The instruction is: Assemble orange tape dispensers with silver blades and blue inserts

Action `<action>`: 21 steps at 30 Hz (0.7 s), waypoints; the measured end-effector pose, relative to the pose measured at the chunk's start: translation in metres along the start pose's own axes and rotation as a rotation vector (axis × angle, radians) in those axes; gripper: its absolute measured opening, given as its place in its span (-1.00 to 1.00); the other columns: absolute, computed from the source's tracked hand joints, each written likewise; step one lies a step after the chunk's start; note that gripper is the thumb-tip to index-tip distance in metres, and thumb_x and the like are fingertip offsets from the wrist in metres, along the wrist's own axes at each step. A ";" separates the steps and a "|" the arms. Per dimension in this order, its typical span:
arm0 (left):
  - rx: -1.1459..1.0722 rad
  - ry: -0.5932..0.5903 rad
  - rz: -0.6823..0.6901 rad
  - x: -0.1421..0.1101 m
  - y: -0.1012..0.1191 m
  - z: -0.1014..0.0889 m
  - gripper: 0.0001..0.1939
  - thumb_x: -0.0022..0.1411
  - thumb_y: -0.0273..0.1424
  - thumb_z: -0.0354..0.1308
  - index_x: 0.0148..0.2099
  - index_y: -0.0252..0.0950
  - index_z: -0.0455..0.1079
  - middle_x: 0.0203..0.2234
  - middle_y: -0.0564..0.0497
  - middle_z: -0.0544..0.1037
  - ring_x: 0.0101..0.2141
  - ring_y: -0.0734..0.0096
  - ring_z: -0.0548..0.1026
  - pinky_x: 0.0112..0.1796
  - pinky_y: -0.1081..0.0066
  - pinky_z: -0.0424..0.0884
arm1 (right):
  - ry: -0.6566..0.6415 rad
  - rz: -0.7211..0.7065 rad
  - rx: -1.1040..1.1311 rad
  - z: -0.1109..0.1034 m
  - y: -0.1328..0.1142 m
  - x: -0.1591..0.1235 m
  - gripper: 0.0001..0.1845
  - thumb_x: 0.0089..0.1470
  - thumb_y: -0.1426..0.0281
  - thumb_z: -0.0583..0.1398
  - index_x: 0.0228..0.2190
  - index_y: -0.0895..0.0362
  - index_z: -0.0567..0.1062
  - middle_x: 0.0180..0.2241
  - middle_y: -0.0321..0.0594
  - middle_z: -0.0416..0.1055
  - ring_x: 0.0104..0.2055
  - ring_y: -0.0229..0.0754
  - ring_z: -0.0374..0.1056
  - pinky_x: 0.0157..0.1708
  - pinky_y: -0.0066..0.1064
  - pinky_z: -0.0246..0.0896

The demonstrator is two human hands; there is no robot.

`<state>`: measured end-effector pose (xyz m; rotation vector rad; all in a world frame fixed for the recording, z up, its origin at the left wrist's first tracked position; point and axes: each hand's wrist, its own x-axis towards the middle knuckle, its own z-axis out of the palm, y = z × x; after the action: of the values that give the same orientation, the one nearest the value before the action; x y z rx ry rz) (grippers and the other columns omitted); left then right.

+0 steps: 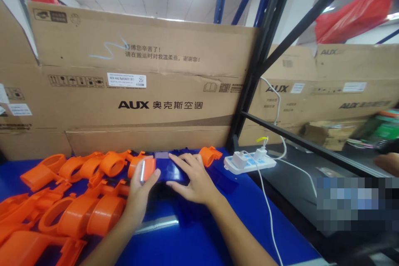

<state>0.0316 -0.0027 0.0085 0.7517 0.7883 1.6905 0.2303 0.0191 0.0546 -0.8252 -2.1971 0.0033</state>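
My left hand (140,191) is closed around an orange plastic piece (149,168) with a toothed metal strip along its left edge, which looks like the head of a tape dispenser. Against its right side sits a dark blue plastic part (166,168), glossy in the light. My right hand (193,179) grips this blue part, fingers over the top and thumb low at the front. Whether the two pieces are joined, I cannot tell. Several orange tape dispenser bodies (76,214) lie to the left of my hands, and another orange body (208,156) lies behind the right one.
A blue table surface (156,241) carries the parts. Cardboard panels (174,79) stand behind it. At the right edge, a white power strip (249,163) with plugs and cables lies beside a black metal frame (246,91). Another person's hand (386,164) shows at far right.
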 end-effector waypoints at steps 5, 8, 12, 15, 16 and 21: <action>0.028 -0.114 -0.012 -0.002 0.000 0.002 -0.45 0.17 -0.17 0.40 0.18 -0.16 0.47 -0.03 -0.11 0.63 0.03 0.07 0.55 0.00 0.24 0.45 | 0.043 0.235 0.203 0.003 0.004 0.004 -0.61 0.34 0.08 0.15 -0.02 0.03 0.60 -0.21 -0.14 0.57 -0.19 0.00 0.42 -0.12 -0.19 0.18; 0.041 -0.194 0.016 -0.006 0.004 0.008 -0.42 0.13 -0.23 0.43 0.20 -0.17 0.48 0.06 -0.14 0.60 0.14 0.02 0.48 0.10 0.23 0.40 | 0.043 0.425 0.442 0.011 0.009 0.005 -0.41 0.36 -0.03 0.04 -0.48 0.11 0.53 -0.54 -0.28 0.39 -0.46 -0.16 0.28 -0.39 -0.34 0.10; 0.027 -0.226 0.025 -0.011 0.001 0.014 -0.24 0.05 -0.30 0.48 0.30 -0.12 0.38 0.15 -0.15 0.54 0.21 -0.02 0.43 0.14 0.19 0.39 | -0.037 0.558 0.740 0.022 0.008 0.004 -0.31 0.30 -0.17 0.02 -0.53 0.13 0.44 -0.53 -0.27 0.40 -0.46 -0.17 0.28 -0.45 -0.38 0.13; 0.014 -0.204 -0.016 -0.012 -0.001 0.016 -0.11 0.06 -0.27 0.48 0.39 -0.05 0.22 0.08 -0.14 0.58 0.13 0.01 0.50 0.10 0.15 0.43 | -0.129 0.604 0.826 0.023 0.003 0.004 -0.26 0.31 -0.21 -0.05 -0.42 0.15 0.51 -0.43 -0.20 0.50 -0.37 -0.11 0.39 -0.36 -0.33 0.25; 0.020 -0.180 -0.025 -0.012 -0.001 0.016 -0.10 0.06 -0.27 0.48 0.40 -0.03 0.21 0.04 -0.12 0.60 0.10 0.04 0.53 0.08 0.17 0.45 | -0.136 0.606 0.823 0.022 0.002 0.004 -0.26 0.31 -0.20 -0.06 -0.39 0.14 0.53 -0.40 -0.19 0.52 -0.33 -0.10 0.41 -0.31 -0.31 0.29; 0.141 -0.099 0.031 -0.009 0.004 0.016 -0.37 0.08 -0.23 0.48 0.19 -0.10 0.42 -0.12 -0.03 0.62 -0.09 0.20 0.58 -0.07 0.32 0.50 | -0.071 0.473 0.817 0.008 -0.003 0.004 -0.43 0.34 -0.10 0.05 0.12 0.00 0.45 -0.01 -0.17 0.49 -0.01 -0.08 0.41 0.04 -0.23 0.29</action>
<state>0.0439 -0.0104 0.0203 0.9415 0.8364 1.6244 0.2214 0.0205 0.0525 -0.8260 -1.7553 1.0912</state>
